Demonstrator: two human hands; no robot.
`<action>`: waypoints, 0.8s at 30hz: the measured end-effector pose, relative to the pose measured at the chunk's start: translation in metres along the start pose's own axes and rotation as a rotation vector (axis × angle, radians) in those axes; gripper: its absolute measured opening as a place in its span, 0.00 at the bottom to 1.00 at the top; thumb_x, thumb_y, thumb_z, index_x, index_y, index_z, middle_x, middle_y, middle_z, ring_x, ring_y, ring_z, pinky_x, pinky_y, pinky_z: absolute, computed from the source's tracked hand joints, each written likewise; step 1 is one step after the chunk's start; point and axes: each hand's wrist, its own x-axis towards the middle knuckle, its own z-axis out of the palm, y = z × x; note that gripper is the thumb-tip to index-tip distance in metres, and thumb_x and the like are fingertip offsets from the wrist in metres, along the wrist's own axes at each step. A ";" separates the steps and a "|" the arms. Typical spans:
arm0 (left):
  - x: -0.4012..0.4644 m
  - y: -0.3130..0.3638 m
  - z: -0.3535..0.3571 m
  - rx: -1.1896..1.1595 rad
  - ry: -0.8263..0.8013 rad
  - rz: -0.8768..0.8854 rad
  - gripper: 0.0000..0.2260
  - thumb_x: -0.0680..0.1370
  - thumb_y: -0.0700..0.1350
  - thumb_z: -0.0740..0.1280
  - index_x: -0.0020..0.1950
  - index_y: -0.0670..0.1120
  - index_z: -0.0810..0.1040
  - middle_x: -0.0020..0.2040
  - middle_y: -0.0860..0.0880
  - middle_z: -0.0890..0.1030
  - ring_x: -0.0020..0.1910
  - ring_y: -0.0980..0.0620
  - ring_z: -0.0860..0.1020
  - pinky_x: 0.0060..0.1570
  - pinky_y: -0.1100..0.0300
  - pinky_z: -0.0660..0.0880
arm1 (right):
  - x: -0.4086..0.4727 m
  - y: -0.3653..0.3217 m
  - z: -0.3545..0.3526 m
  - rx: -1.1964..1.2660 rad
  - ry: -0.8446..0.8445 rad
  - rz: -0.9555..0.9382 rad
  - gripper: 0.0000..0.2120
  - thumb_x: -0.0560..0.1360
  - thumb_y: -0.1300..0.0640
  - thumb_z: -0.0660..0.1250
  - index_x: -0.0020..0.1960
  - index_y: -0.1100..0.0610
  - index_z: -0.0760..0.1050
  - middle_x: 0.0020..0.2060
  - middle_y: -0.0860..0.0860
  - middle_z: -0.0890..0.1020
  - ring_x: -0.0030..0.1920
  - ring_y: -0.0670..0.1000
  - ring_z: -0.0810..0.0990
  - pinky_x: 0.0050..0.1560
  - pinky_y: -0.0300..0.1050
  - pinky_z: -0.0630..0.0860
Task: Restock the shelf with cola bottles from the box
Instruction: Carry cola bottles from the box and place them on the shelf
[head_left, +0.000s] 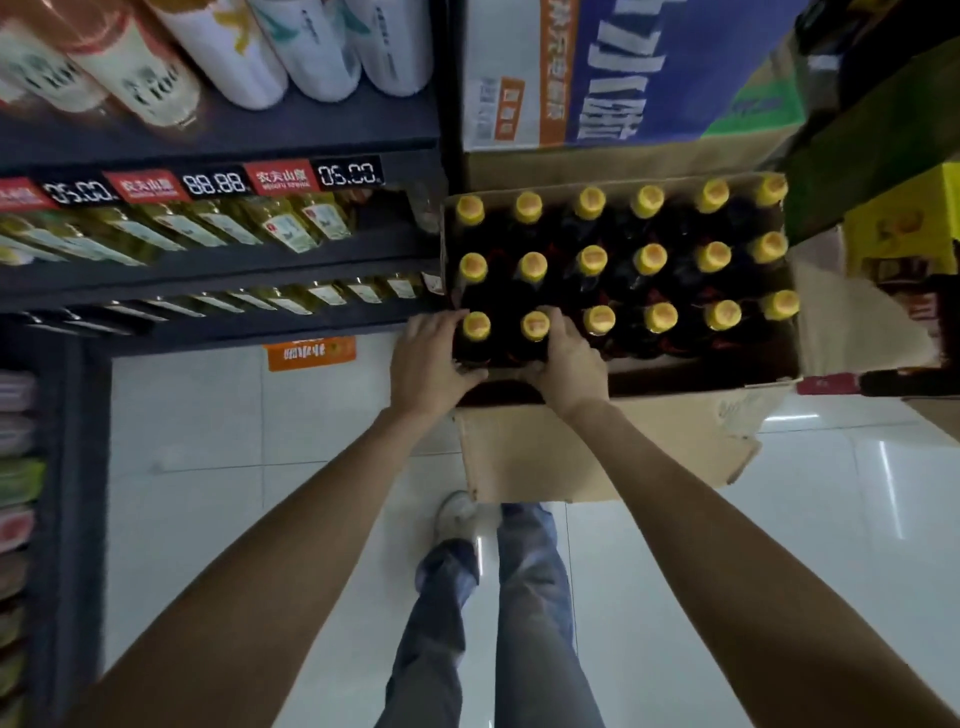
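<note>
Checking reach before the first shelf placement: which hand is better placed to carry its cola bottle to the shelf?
Left hand, probably. It grips the corner bottle nearest the shelf; the right hand holds the next bottle, farther away.

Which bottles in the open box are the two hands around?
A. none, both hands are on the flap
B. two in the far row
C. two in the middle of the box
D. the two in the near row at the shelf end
D: the left hand and right hand flank the two yellow-capped cola bottles at the near, shelf-side corner of the box.

Cola bottles (597, 291) in the box (597, 452): dark bodies indistinct below the caps; both hands' fingertips (550, 317) hidden among them.
</note>
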 end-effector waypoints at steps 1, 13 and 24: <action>0.003 0.001 0.005 0.057 0.023 0.023 0.34 0.66 0.54 0.77 0.68 0.46 0.70 0.63 0.48 0.76 0.65 0.46 0.68 0.61 0.54 0.65 | 0.003 0.001 0.004 0.000 -0.003 0.004 0.34 0.70 0.56 0.73 0.69 0.53 0.59 0.67 0.52 0.71 0.55 0.62 0.78 0.48 0.55 0.74; 0.014 -0.001 0.022 0.082 0.239 0.015 0.32 0.57 0.58 0.79 0.56 0.46 0.76 0.49 0.48 0.79 0.54 0.45 0.75 0.61 0.54 0.60 | -0.002 0.002 -0.005 0.089 0.192 -0.101 0.33 0.65 0.49 0.76 0.66 0.57 0.67 0.53 0.54 0.81 0.47 0.60 0.82 0.38 0.50 0.76; -0.095 0.055 -0.126 -0.922 0.510 -0.267 0.37 0.59 0.49 0.82 0.63 0.44 0.71 0.58 0.49 0.79 0.59 0.54 0.78 0.58 0.59 0.75 | -0.077 -0.056 -0.146 0.844 -0.032 -0.267 0.33 0.61 0.46 0.77 0.62 0.54 0.69 0.55 0.50 0.78 0.58 0.48 0.76 0.60 0.46 0.75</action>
